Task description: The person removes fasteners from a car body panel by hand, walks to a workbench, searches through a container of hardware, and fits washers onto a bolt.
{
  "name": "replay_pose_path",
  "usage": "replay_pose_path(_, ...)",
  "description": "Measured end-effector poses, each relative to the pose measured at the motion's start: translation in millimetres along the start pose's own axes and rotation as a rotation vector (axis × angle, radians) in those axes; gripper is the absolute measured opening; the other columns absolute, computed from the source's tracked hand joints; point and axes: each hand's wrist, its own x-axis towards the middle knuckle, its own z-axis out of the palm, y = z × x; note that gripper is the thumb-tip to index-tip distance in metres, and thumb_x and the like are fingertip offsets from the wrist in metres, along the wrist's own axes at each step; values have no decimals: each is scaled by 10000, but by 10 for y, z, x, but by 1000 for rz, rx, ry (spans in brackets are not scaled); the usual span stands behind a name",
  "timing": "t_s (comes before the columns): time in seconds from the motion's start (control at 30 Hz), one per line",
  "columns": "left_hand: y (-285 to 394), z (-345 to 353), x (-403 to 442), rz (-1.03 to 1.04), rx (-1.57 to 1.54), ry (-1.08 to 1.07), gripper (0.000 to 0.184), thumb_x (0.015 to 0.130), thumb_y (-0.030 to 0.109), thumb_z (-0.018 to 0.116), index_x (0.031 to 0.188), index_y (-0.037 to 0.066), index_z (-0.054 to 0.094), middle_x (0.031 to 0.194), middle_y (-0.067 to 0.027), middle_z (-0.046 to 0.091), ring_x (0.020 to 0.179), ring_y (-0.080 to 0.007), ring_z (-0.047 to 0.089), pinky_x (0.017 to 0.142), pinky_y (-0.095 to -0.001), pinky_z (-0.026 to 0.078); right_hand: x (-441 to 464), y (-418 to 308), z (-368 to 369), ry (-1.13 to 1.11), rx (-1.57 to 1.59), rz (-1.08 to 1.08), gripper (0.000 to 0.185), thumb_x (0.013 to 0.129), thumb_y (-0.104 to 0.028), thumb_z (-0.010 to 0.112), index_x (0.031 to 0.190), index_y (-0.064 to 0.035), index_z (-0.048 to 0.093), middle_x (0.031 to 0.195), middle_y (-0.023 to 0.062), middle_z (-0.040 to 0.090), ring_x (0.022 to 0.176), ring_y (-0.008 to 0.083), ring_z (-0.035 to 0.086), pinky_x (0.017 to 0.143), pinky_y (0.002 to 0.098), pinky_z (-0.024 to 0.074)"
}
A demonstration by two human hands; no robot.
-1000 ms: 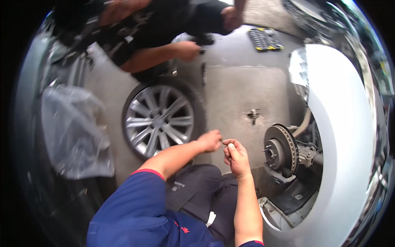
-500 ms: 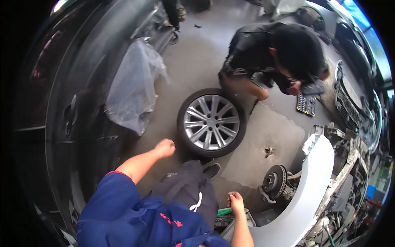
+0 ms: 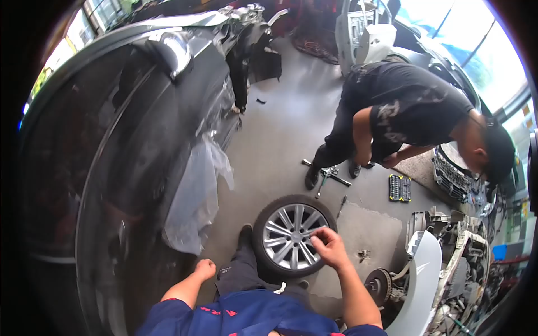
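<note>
beside the dark-trousered leg (image 3: 245, 259), a black-tyred, silver-spoked wheel (image 3: 295, 236) lies flat, nearer the half-curled right hand (image 3: 332, 248), its grip unclear, than the closed left hand (image 3: 205, 269).

Vehicle repair workshop: smooth grey floor (image 3: 269, 140) with a paler rectangular patch (image 3: 372, 224); bright daylight through large framed windows (image 3: 465, 33)

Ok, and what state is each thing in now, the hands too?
Wheel: flat on the floor, tyre fitted.
Brake disc: exposed, no wheel over it.
Socket case: open, lying on the floor.
Plastic sheet: crumpled, hanging beside the dark car.
Left hand: loosely curled.
Right hand: partly open, fingers bent.
Co-worker: bent forward.
</note>
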Motion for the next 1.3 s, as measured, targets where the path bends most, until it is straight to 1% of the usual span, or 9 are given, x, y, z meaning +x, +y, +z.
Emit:
replay_pose_path(0.1, 474, -885, 527, -72, 122, -254, 471, 961, 334, 599, 1274, 38, 788, 1404, -276, 701, 1391, -423, 620, 1179, -485, 502, 600, -1068, 265, 53, 62, -201, 139, 1021, -60, 750, 1145, -23, 699, 966, -12, 704, 839, 48, 627, 775, 237, 529)
replay_pose_path(0.2, 1170, -1820, 1299, 164, 248, -223, 556, 982, 335, 560, 1410, 3, 688, 1475, -283, 652, 1405, -437, 599, 1195, -489, 486, 876, -2153, 304, 192, 36, -550, 295, 951, 45, 780, 1191, -28, 623, 908, -7, 633, 737, 30, 556, 651, 233, 464)
replay_pose_path(0.27, 1716, -2222, 1776, 283, 216, -72, 493, 980, 313, 549, 1315, -5, 721, 1380, -289, 692, 1317, -445, 645, 1161, -507, 506, 1150, -2923, 104, 245, -283, -1145, 342, 926, -58, 840, 1184, -50, 615, 748, 17, 572, 574, 119, 496, 538, 311, 413)
replay_pose_path(0.33, 2488, -2671, 2146, 433, 174, -51, 457, 972, 303, 559, 1256, -15, 724, 1350, -308, 698, 1302, -476, 642, 1132, -538, 520, 1197, -3545, -70, 296, -455, -1240, 423, 893, -96, 866, 1222, -112, 599, 727, 21, 552, 569, 172, 480, 538, 351, 393)
replay_pose_path(0.37, 2699, -2644, 2584, 549, 156, 72, 344, 940, 241, 583, 1061, -19, 773, 1176, -283, 746, 1177, -460, 688, 1062, -537, 551, 1298, -3738, -104, 297, -452, -1276, 468, 859, -100, 883, 1223, -135, 591, 766, 21, 568, 590, 176, 477, 544, 361, 388)
replay_pose_path(0.63, 5322, -3772, 3715, 757, 435, -117, 331, 993, 265, 595, 1205, 90, 779, 1298, -195, 708, 1292, -397, 652, 1131, -498, 531, 3078, -4367, -689, 210, -559, -1421, 479, 791, -74, 892, 1167, -156, 607, 835, 19, 623, 637, 180, 513, 563, 365, 410)
replay_pose_path(0.83, 6566, -4622, 5204, 559, 474, -263, 424, 990, 301, 612, 1322, 91, 771, 1386, -215, 695, 1335, -398, 646, 1147, -510, 531, 5164, -4997, -1646, 101, -542, -1457, 400, 790, -42, 867, 1109, -130, 641, 826, 17, 646, 643, 176, 554, 569, 349, 441)
replay_pose_path(1.2, 8402, -5920, 7267, 515, 20, -177, 332, 949, 292, 636, 1136, 87, 819, 1260, -228, 738, 1290, -402, 662, 1139, -503, 528, 8872, -5639, -2679, -85, -395, -1647, 264, 789, 18, 821, 1002, -83, 703, 808, 14, 688, 654, 168, 630, 581, 319, 498)
replay_pose_path(1.3, 9050, -6273, 7982, 589, -67, -137, 330, 936, 295, 645, 1140, 105, 822, 1259, -228, 736, 1285, -405, 661, 1132, -501, 530, 10575, -5072, -2784, 38, -283, -1189, 229, 789, 34, 808, 973, -71, 720, 804, 13, 699, 657, 166, 651, 584, 311, 513)
